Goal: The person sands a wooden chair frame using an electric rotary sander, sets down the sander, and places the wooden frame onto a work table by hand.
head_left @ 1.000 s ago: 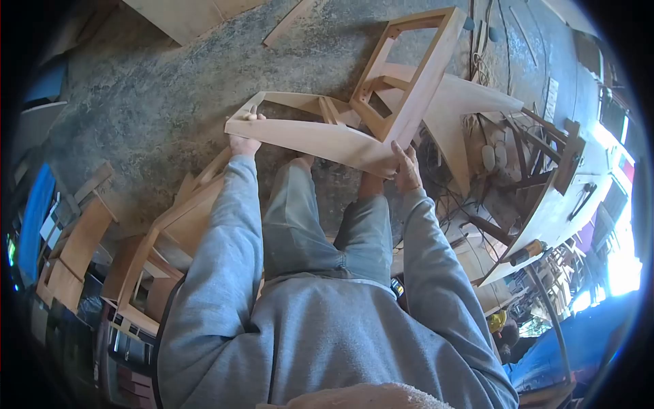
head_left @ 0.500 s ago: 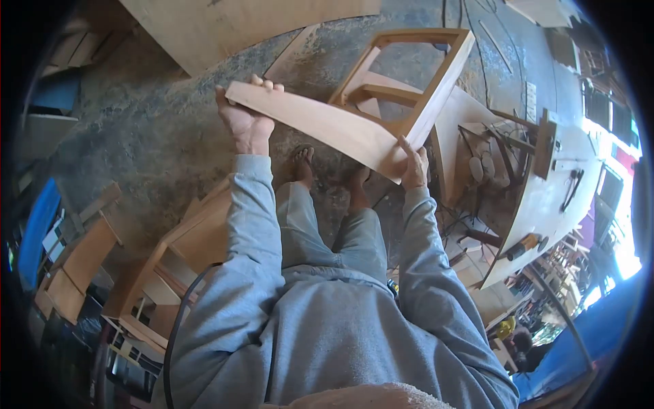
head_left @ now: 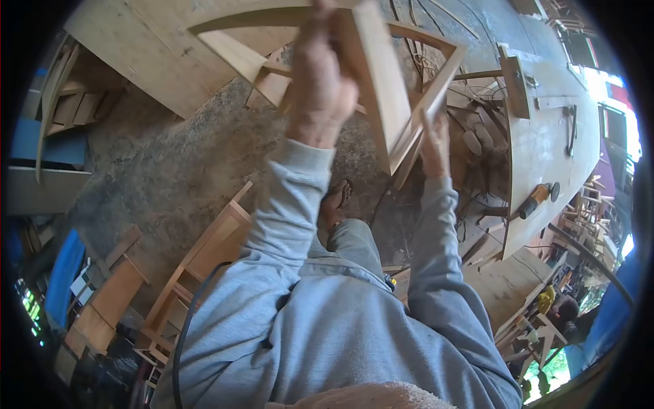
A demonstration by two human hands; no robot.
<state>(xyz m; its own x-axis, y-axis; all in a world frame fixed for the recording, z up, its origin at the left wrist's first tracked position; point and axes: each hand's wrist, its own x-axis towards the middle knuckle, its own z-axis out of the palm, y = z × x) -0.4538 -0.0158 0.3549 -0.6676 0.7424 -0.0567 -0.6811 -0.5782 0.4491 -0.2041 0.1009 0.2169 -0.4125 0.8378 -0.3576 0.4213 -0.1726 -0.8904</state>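
A pale, flat wooden board [head_left: 379, 75] slants down in front of me, its far end near the top of the view. My left hand [head_left: 321, 92], blurred by motion, is closed around the board's left side toward that far end. At the near end, my right hand [head_left: 436, 144] is closed at the right edge, its thumb along the wood; its other fingers are partly hidden. Just behind the board is a wooden chair-like frame [head_left: 426, 39], whose slanting bar runs close to my right hand. Whether board and frame touch, I cannot tell.
On the right, a pale worktable [head_left: 552, 146] bears an orange-and-black power tool [head_left: 536, 201]. A large plywood sheet [head_left: 153, 51] is at the upper left. Wooden furniture frames [head_left: 194, 262] stand at the lower left. Cables [head_left: 424, 63] lie on the floor beyond the frame.
The board has swung from nearly crosswise to a steep slant. My left hand has moved right and farther up the view, my right hand slightly right. The chair-like frame appears farther left and higher.
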